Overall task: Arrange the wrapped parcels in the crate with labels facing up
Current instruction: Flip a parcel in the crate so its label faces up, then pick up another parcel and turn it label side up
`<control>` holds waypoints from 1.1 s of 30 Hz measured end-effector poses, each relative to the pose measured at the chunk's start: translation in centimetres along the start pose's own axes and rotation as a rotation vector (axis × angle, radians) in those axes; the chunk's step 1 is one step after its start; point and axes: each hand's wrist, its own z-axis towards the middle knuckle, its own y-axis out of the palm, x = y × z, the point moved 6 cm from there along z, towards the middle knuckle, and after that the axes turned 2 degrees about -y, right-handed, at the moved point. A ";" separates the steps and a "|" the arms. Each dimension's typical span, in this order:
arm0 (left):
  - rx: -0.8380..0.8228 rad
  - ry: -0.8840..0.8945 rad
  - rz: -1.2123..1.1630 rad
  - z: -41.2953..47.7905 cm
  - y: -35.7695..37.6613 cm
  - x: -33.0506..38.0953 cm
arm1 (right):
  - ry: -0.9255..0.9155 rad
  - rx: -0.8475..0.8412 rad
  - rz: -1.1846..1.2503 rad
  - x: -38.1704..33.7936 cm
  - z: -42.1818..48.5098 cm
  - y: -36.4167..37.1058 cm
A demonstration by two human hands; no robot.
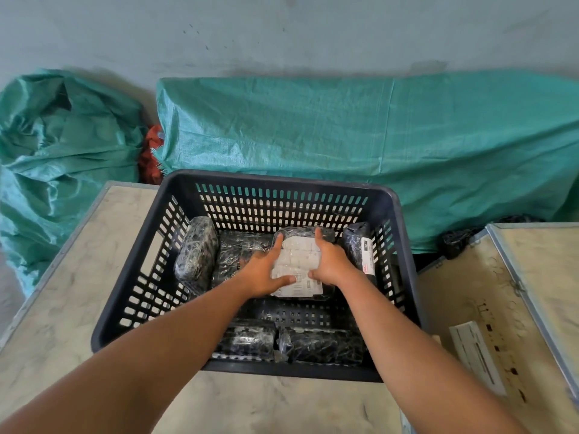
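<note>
A dark slotted plastic crate (282, 180) stands on a pale wooden box. Inside lie several black parcels wrapped in clear film. My left hand (261, 270) and my right hand (329, 264) grip the two sides of a flat parcel (299, 263) in the crate's far middle, its white label facing up. One parcel (195, 249) leans on edge against the left wall. Another (360, 245) stands at the right wall with a white label on its side. Two more parcels (247, 339) (322, 344) lie along the near wall, no labels showing.
The crate rests on a wooden box top (69, 277) with metal edging. A second wooden box (507, 308) with a white sticker stands to the right. Green woven sacks (376, 136) and a wall lie behind. A black wrapped bundle (454, 242) sits between box and sacks.
</note>
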 end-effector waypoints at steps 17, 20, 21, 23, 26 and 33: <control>-0.135 -0.081 0.432 1.0 2.7 -0.9 | -0.075 0.043 -0.182 -2.2 -1.7 0.6; -0.134 -0.066 0.404 1.0 2.5 -1.2 | -0.263 0.332 0.080 -4.3 -4.0 -4.9; -0.135 -0.064 0.404 1.0 2.5 -1.1 | -0.301 0.443 0.060 -4.5 -4.9 -6.7; -0.134 -0.061 0.407 1.0 2.6 -1.1 | -0.263 0.588 -0.134 -3.8 -6.1 -9.2; -0.137 -0.062 0.404 0.9 2.6 -1.1 | 0.043 0.476 -0.355 -0.7 -6.6 -9.2; -0.145 -0.045 0.421 0.6 2.6 -0.8 | 0.028 0.227 -0.072 1.3 -6.1 -5.2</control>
